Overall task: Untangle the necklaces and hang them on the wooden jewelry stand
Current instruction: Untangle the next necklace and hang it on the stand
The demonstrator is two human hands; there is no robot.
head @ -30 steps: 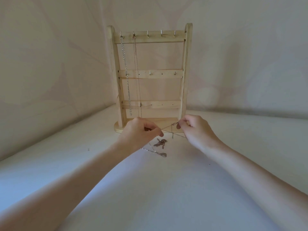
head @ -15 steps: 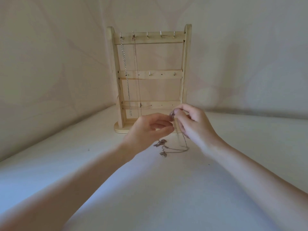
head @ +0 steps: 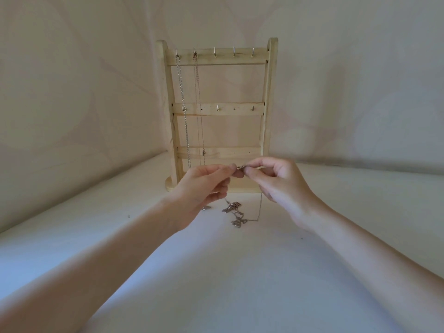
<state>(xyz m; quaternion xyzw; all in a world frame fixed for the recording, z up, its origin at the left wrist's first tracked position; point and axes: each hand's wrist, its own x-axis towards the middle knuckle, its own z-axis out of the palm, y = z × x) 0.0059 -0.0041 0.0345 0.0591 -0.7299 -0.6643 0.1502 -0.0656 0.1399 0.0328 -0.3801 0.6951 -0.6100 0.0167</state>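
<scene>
The wooden jewelry stand (head: 269,97) is upright at the back of the white surface. A silver chain necklace (head: 183,111) hangs from its first top hook, and a thin necklace (head: 199,109) from the second. My left hand (head: 204,186) and my right hand (head: 276,181) meet in front of the stand's base, both pinching the clasp end of a thin necklace (head: 241,168). Its chain drops from my right hand to the surface and runs into a small tangle of chains (head: 236,213) lying below my hands.
Three top hooks (head: 233,52) on the stand carry nothing, as do the hooks on the middle bar (head: 217,108). Pale walls close in behind and on the left. The white surface (head: 216,272) stretches toward me.
My hands rose from just above the surface and came together. The chain stretched between them a second ago now has its end pinched by both hands at the height of the stand's lowest bar.
</scene>
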